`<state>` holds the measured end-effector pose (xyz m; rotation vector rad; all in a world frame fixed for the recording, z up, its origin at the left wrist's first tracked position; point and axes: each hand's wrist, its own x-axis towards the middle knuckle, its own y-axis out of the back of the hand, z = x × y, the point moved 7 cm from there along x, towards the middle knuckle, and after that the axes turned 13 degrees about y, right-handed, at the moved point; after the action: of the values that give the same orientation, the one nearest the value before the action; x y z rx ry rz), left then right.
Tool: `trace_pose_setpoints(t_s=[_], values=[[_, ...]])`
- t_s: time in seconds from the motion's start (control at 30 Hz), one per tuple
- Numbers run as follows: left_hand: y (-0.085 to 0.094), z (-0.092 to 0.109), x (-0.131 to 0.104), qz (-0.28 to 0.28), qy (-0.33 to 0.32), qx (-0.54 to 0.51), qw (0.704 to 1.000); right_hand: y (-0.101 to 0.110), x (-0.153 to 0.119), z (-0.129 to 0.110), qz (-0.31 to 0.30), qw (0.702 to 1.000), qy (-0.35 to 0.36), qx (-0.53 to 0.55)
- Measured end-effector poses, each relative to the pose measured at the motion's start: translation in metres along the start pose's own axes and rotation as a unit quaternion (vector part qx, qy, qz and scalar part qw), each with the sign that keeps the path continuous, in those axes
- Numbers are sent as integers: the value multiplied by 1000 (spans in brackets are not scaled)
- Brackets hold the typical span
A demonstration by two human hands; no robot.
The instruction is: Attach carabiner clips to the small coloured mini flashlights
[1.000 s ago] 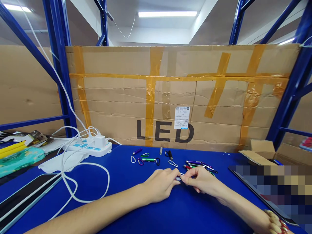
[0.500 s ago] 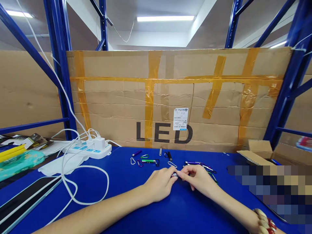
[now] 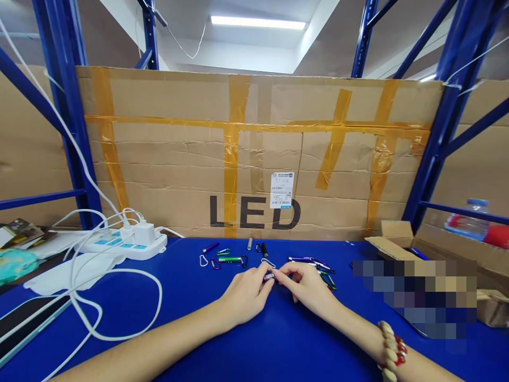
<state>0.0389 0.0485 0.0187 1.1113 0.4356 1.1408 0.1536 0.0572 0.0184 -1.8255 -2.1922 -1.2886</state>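
Observation:
My left hand (image 3: 247,296) pinches a small silvery, dark-marked piece (image 3: 269,276) between thumb and forefinger; its exact kind is too small to tell. From the other side, my right hand (image 3: 306,286) has thumb and fingertips closed at the end of that piece. Just beyond the fingers lies a silver carabiner (image 3: 268,262), with a black keychain flashlight (image 3: 264,249) behind it. Left of these are a green flashlight (image 3: 228,260), a purple tube (image 3: 210,247), a purple carabiner (image 3: 216,263) and a small grey cylinder (image 3: 249,243). Purple flashlights (image 3: 300,259) and carabiners lie behind my right hand.
A white power strip (image 3: 119,245) with plugs and looping white cables (image 3: 159,297) takes up the left of the blue table (image 3: 191,345). An open cardboard box (image 3: 397,233) stands at the right, near a pixelated patch. A large cardboard panel (image 3: 191,159) closes off the back.
The view has turned slightly to the right, so the scene sits further left. Both hands stay together at the small piece, with only slight finger movement.

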Motion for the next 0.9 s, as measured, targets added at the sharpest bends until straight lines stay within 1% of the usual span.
trace_pose_setpoints(t_s=[0.27, 0.4, 0.73, 0.9], values=[[1, -1, 2, 0, 17, 0, 1000, 3, -1, -2, 6, 1000, -1, -19], [1, 0, 1, 2, 10, 0, 1000, 4, -1, -3, 17, 1000, 2, -3], [0, -1, 2, -8, 14, -3, 1000, 3, -1, -7, 21, 999, 11, 24], [0, 1, 2, -11, 1, 10, 1000, 0, -1, -4, 15, 998, 5, 68]])
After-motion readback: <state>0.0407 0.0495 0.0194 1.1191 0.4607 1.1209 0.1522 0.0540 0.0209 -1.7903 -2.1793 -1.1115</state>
